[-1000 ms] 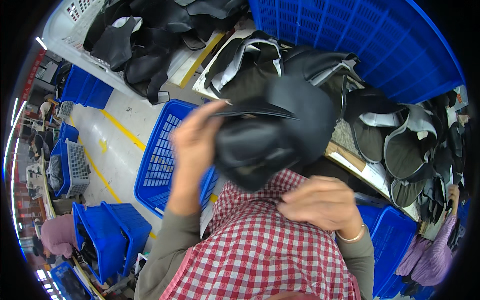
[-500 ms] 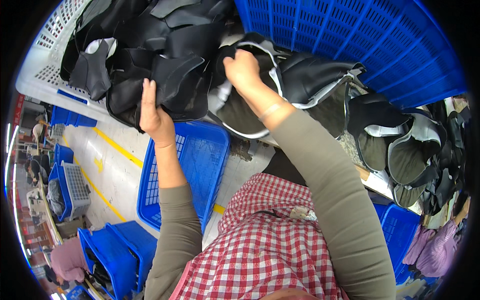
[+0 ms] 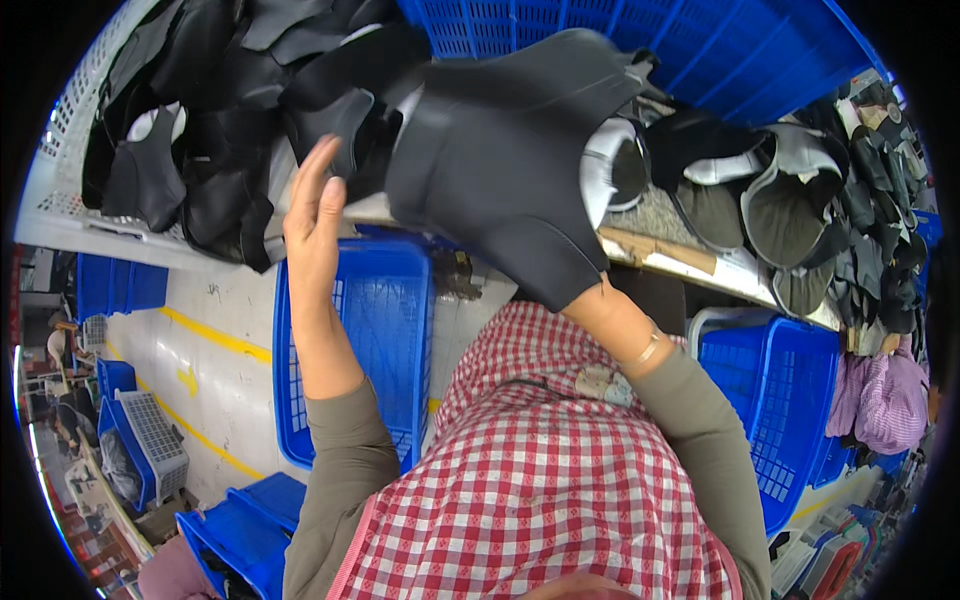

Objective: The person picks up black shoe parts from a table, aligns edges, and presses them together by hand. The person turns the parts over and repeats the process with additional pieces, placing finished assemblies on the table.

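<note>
A large black boot upper (image 3: pixel 500 150), its edge slightly blurred by motion, is held up in the middle by my right hand (image 3: pixel 607 318). The fingers of that hand are hidden behind the black material; only the back of the hand and the wrist show. My left hand (image 3: pixel 315 225) is raised with fingers stretched out and nothing in it. It is beside a pile of black uppers (image 3: pixel 225 130) that lies in a white basket (image 3: pixel 62 228). More uppers with grey lining and white edges (image 3: pixel 795 200) lie on the workbench to the right.
A tall blue crate (image 3: pixel 660 40) stands at the back. Below the bench edge (image 3: pixel 690 262) are a blue basket (image 3: pixel 385 330) and another blue basket (image 3: pixel 775 400). Yellow lines mark the floor (image 3: pixel 215 310) at left. A person in pink (image 3: pixel 890 400) is at far right.
My right hand has drawn back toward my body, and a black boot upper now spreads over it. The left hand has come away from the black pieces at the basket's edge.
</note>
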Demonstrator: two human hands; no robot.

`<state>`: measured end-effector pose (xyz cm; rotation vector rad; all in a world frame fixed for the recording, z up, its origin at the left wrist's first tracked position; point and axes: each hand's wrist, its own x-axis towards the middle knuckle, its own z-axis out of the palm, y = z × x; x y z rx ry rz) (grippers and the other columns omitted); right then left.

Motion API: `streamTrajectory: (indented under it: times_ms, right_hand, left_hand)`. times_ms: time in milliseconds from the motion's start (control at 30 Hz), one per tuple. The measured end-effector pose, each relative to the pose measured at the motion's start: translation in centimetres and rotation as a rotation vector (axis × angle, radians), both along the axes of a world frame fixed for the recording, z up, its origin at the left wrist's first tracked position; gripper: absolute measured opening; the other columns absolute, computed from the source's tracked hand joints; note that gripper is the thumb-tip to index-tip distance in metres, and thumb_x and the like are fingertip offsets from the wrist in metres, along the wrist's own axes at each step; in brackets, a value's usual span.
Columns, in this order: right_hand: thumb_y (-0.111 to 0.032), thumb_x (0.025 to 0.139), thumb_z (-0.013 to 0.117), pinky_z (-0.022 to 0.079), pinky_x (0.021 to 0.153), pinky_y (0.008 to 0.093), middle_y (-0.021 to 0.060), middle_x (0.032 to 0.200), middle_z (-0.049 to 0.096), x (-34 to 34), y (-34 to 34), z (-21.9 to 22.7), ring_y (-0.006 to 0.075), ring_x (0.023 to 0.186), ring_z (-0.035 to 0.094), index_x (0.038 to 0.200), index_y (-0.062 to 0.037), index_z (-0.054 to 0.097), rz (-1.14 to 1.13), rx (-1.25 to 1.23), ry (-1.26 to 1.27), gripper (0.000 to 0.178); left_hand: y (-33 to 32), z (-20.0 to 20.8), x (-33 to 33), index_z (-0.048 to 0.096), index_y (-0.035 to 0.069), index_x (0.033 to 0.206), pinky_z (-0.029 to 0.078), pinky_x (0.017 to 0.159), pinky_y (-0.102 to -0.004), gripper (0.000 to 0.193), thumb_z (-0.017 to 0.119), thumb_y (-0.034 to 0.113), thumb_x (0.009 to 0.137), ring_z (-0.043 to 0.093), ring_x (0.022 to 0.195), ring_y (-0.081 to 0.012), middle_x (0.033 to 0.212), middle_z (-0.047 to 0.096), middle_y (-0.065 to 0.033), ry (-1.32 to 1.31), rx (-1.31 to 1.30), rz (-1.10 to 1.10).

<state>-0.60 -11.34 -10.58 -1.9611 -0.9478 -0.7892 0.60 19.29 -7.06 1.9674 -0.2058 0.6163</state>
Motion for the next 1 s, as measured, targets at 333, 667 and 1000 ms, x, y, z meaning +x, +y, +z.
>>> streamTrajectory:
  times_ms: [333,667,1000]
  right_hand:
    - [-0.027,0.088,0.071,0.054,0.095,0.0395,0.0087,0.130,0.069,-2.9,-2.8,-6.6,0.0279,0.117,0.067,0.129,-0.0125,0.070,0.075,-0.261,0.207,0.044]
    - [-0.009,0.096,0.071,0.060,0.080,0.0338,0.0107,0.097,0.078,-7.2,-18.0,3.0,0.0208,0.088,0.076,0.110,0.0016,0.077,0.209,-0.150,0.737,0.019]
    - [-0.022,0.092,0.079,0.049,0.061,0.0260,0.0010,0.079,0.068,-6.2,-19.5,5.8,0.0082,0.064,0.056,0.101,-0.0049,0.081,0.237,0.383,0.988,0.019]
  left_hand:
    - [-11.8,5.9,-11.1,0.063,-0.001,0.132,0.062,0.064,-0.0268,0.038,0.071,0.016,0.098,0.070,0.095,-0.0183,0.117,0.063,-0.0099,0.254,-0.019,-0.006]
    - [-17.5,7.4,-12.1,0.073,-0.001,0.110,0.053,0.072,-0.0243,0.039,0.076,-0.016,0.073,0.062,0.090,-0.0133,0.102,0.060,-0.0075,-0.106,-0.075,-0.382]
    - [-24.3,4.5,-6.8,0.069,0.004,0.104,0.048,0.083,-0.0266,0.039,0.068,-0.018,0.072,0.058,0.099,-0.0169,0.109,0.062,-0.0048,0.013,0.136,-0.298]
